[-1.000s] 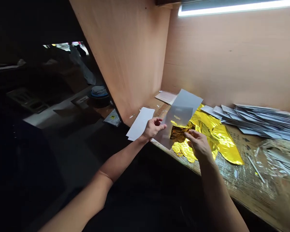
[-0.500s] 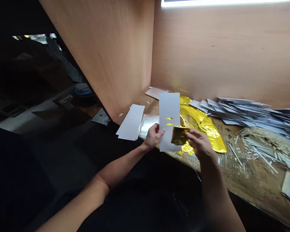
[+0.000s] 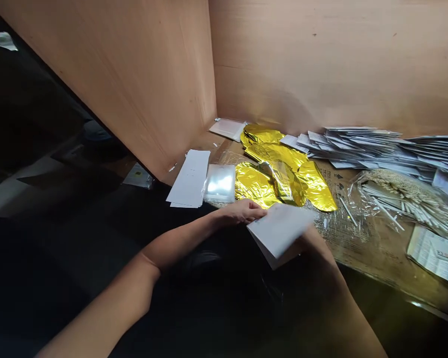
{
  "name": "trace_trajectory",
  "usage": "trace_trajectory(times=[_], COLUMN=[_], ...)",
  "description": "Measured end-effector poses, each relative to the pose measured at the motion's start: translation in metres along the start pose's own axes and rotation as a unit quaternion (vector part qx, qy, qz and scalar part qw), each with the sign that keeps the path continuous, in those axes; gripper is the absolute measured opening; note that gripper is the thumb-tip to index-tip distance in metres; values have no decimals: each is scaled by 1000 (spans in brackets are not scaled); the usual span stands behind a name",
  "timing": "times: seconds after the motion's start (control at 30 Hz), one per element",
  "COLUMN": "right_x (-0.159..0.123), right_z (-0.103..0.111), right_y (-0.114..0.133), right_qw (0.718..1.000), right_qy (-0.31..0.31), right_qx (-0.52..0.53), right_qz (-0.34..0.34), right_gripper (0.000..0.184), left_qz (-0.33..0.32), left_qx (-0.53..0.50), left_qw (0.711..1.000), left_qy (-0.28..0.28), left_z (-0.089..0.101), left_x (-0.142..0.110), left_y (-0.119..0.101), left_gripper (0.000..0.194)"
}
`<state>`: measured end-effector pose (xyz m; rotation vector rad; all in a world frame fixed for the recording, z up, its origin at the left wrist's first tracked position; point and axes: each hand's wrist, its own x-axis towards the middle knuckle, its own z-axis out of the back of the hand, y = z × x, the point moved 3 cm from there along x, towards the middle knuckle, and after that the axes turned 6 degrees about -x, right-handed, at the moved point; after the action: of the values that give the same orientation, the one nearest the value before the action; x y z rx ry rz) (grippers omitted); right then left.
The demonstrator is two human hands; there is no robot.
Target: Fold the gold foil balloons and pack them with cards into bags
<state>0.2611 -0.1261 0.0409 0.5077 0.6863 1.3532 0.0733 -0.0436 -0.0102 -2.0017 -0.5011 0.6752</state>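
Cardboard-covered bench (image 3: 381, 258); white card (image 3: 280, 233), long axis slanting up-right, held between left hand (image 3: 241, 211) and right hand (image 3: 313, 243), apart.

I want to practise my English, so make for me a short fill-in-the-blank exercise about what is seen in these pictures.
1. The card between the left hand and the right hand is ____.
2. The foil balloons are ____ in colour.
3. In this view, the clear plastic sleeve lies to the ____ of the white sheets.

Missing words: white; gold; right.
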Motion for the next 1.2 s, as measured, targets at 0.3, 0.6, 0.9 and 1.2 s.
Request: trace_trajectory(times=[0.3, 0.6, 0.9, 1.2], right_x=[-41, -32, -29, -60], right_z=[12, -14, 106, 5], right_y=[-21, -63, -193, -62], right_qw=[961, 934, 865, 955], right_qy=[68, -251, -244, -113], right_qx=[256, 233, -278, 260], right_qz=[-77, -98, -340, -83], right_gripper=[44, 39, 37, 45], left_qz=[-5, -111, -12, -57], left_qx=[208, -122, -217, -205], left_qw=[971, 978, 969, 966], left_qy=[121, -128, -113, -146], left_z=[-22, -46, -32, -30], left_x=[6, 32, 37, 34], left_y=[-20, 29, 28, 28], left_gripper=[37, 51, 49, 49])
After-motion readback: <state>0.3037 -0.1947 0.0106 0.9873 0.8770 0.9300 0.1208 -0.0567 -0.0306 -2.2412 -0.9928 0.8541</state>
